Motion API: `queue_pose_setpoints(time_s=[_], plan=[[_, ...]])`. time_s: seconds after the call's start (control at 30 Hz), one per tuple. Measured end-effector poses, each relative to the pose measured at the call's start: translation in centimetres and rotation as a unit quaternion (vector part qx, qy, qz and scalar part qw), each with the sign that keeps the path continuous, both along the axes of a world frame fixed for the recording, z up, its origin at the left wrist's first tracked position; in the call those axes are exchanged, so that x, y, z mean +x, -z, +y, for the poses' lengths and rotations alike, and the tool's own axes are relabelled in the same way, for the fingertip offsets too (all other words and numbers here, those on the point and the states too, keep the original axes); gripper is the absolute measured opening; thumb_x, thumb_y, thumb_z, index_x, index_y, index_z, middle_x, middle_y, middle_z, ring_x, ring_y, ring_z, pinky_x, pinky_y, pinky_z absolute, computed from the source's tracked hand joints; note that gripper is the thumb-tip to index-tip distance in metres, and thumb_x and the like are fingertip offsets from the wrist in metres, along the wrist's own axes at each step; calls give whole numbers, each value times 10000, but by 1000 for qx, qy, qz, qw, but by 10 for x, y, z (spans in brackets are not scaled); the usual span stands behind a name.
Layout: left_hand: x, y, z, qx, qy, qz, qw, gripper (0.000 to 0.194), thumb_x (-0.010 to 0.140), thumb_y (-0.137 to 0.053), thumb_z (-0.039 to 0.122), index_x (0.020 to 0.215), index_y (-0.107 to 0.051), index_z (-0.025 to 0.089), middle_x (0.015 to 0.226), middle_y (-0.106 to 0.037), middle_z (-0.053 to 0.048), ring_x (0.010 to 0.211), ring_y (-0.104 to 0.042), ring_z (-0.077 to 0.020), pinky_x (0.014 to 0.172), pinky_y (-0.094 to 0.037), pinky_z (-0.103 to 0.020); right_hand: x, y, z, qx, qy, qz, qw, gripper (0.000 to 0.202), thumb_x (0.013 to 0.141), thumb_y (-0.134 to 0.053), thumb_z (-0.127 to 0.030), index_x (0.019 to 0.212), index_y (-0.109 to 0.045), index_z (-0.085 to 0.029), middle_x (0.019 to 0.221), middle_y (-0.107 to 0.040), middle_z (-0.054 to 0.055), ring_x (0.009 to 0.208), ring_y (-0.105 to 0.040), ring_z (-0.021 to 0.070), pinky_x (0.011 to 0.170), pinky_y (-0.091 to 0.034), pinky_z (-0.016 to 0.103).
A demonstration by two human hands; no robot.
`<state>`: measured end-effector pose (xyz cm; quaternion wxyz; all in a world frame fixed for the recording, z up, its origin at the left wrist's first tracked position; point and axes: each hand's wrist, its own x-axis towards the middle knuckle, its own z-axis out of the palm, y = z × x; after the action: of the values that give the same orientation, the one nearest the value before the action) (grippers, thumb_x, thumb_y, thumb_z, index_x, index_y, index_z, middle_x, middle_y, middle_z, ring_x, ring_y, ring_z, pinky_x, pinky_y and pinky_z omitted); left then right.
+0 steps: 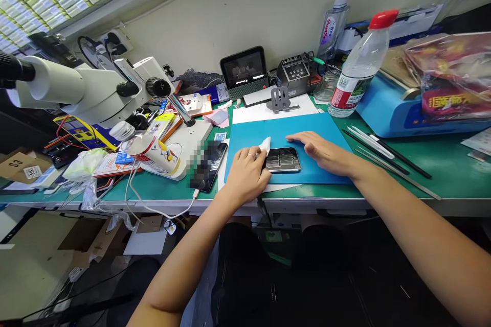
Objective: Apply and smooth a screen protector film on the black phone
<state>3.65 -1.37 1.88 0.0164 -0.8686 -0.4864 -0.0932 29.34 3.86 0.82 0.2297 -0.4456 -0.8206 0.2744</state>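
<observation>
A dark smartphone [284, 160] lies flat and sideways on a blue mat [245, 133], its surface shiny and streaked. My left hand [248, 171] is at the phone's left end, fingers closed on a crumpled white tissue [265, 144] that sticks out past the fingertips. Those fingers cover the phone's left edge. To the right of the phone, my right hand [321, 152] is held low by the mat with fingers stretched out and nothing in it; whether it touches the mat I cannot tell.
Another phone [210, 166] with a white cable lies left of the mat. A drink bottle [153, 150] and a microscope [95, 87] stand farther left. On the right are tweezers [399, 171], a red-capped bottle [358, 69] and a blue machine [395, 107]. A small screen [244, 69] stands behind.
</observation>
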Motion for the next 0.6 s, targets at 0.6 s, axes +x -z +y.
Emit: queue_pose_setpoints(time_s=[0.6], plan=[[-3, -7, 9, -12, 22, 6, 1000, 465, 938, -404, 217, 1368, -580, 190, 1308, -588, -94, 1133, -523, -281, 1030, -388, -416, -2, -4, -3, 3, 6, -9, 1000, 1098, 764, -60, -931, 1412, -596, -225, 1435, -598, 158, 1373, -460, 420, 1170, -332, 626]])
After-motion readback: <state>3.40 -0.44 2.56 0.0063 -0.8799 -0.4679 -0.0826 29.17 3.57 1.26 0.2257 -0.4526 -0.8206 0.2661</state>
